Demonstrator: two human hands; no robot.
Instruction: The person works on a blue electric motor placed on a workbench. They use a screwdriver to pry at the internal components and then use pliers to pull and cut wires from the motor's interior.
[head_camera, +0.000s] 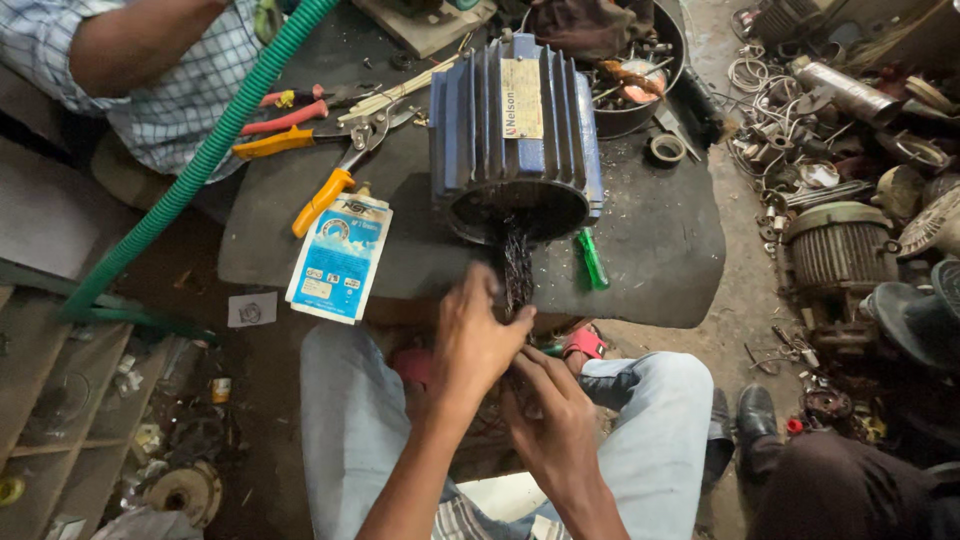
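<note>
A blue finned electric motor housing (515, 125) lies on a dark worktable (660, 250), its open end facing me. A bundle of dark burnt winding wires (518, 270) hangs out of that opening over the table's front edge. My left hand (472, 335) grips the wire bundle just below the table edge. My right hand (545, 410) is closed on the lower part of the same bundle, above my knees. A green screwdriver handle (593, 260) lies right of the wires.
Orange-handled pliers (335, 175), red-handled cutters (285, 115) and a blue-white packet (340, 258) lie on the table's left. A green corrugated hose (200, 165) crosses diagonally. Another person in a checked shirt (170, 100) sits at the far left. Motor scrap (840, 245) covers the floor on the right.
</note>
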